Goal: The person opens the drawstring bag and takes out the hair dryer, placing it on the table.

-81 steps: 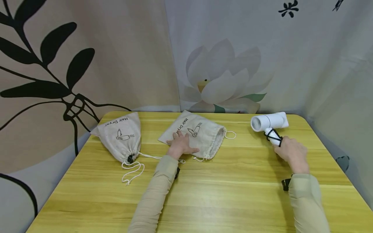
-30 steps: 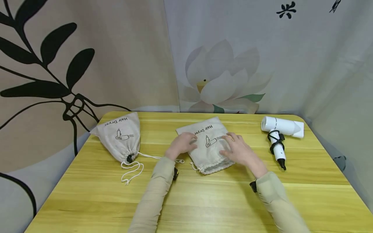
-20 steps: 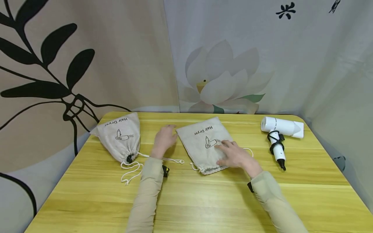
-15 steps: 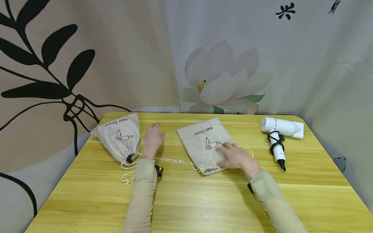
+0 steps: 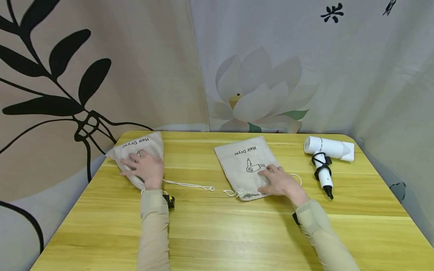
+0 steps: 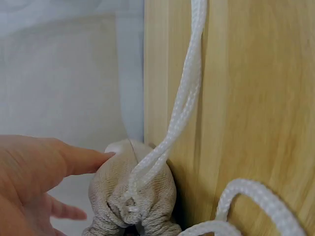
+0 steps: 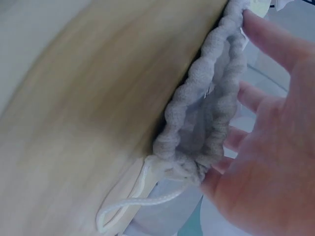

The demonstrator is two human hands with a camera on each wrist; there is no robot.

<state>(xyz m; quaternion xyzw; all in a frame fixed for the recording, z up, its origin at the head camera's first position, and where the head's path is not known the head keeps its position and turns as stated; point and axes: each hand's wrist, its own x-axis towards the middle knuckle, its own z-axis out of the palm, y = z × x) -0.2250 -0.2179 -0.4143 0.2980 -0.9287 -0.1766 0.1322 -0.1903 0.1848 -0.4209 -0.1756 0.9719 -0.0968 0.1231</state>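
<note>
My left hand lies over the left drawstring bag, fingers spread across its printed front. The left wrist view shows the thumb touching that bag's bulging cloth near the cinched neck. My right hand rests with spread fingers on the lower right part of a second, flat drawstring bag. In the right wrist view, the gathered mouth of this bag gapes a little. Both bags carry "Hair Dryer" lettering and a dryer drawing. What the left bag contains is hidden.
A white hair dryer lies at the table's right, its black cord wound round the handle. White drawstrings trail from the left bag toward the flat one. The wooden table ends at a printed curtain behind.
My right hand has let go of the hair dryer and come onto the flat bag, which has turned, then slid slightly right. My left hand has left that bag and moved onto the left one.
</note>
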